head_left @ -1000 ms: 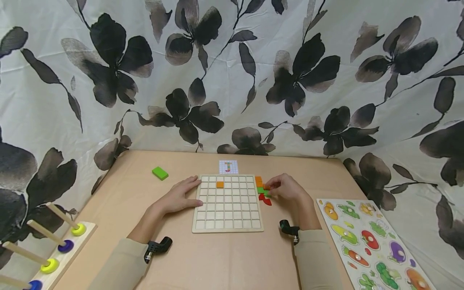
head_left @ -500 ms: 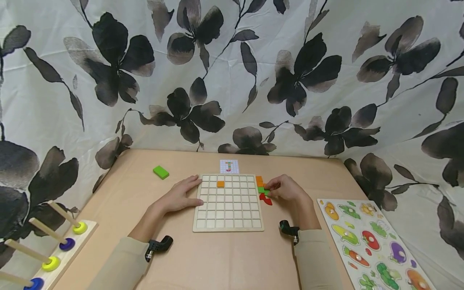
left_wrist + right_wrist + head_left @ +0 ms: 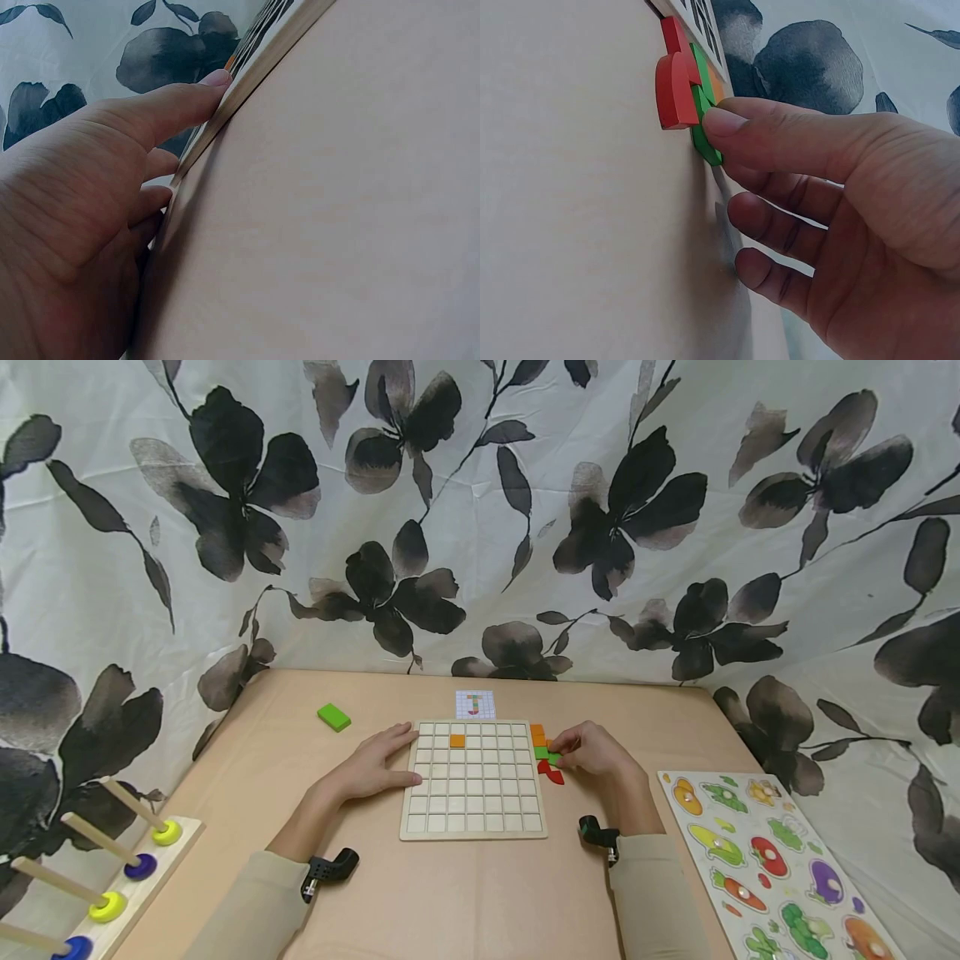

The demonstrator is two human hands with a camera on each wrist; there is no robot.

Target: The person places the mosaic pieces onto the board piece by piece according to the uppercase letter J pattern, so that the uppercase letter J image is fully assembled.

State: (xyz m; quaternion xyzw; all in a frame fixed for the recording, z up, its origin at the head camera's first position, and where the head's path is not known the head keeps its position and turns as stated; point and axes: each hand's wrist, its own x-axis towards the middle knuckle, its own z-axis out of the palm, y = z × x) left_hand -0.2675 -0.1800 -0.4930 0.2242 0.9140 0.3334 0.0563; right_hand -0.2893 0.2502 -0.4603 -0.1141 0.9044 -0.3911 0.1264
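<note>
A pale wooden grid board (image 3: 472, 841) lies mid-table, with one orange square block (image 3: 457, 741) in a cell of its second row. My left hand (image 3: 372, 766) rests along the board's left edge; in the left wrist view its thumb (image 3: 214, 81) lies on the rim. Right of the board are orange blocks (image 3: 537, 729), green blocks (image 3: 542, 752) and red curved blocks (image 3: 555, 777). My right hand (image 3: 596, 750) pinches an orange block among them between thumb and index finger, its fingertips partly hiding it. The right wrist view shows the thumb (image 3: 724, 120) beside a green block (image 3: 705, 135).
A small card (image 3: 475, 704) printed with a coloured J shape lies behind the board. A lone green block (image 3: 333, 717) sits at the back left. A peg stand (image 3: 176, 839) with rings stands at left, a vegetable puzzle board (image 3: 738, 835) at right. A floral cloth (image 3: 495, 527) hangs behind.
The right fingertips and the orange block by them have shifted very slightly left, toward the other blocks. The left hand and the board keep their places.
</note>
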